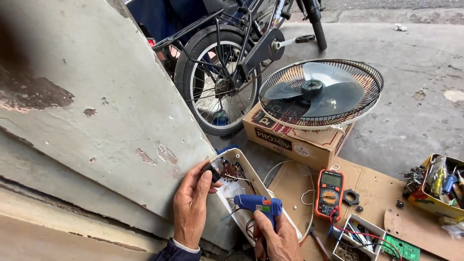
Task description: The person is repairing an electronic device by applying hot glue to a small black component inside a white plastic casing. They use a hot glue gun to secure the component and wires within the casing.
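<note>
Right hand (278,237) nearest camera, fingers wrapped tight on blue glue gun (258,204), nozzle aimed into open white fan base housing (241,159). Left hand (192,203) pinches a small black part (211,172) at the housing's left rim, apparently steadying it; orange multimeter (329,194) right of housing, fan head (320,92) on cardboard box (295,140) behind it

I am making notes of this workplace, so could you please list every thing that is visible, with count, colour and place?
small part: one, black, in left fingertips
glue gun: one, blue, in right hand
open housing: one, white, between the hands
multimeter: one, orange, on cardboard
fan head: one, black grille, on cardboard box
bicycle: one, black, behind
parts box: one, yellow, far right
circuit board: one, green, bottom right
left hand: one, lower centre
right hand: one, bottom edge
</note>
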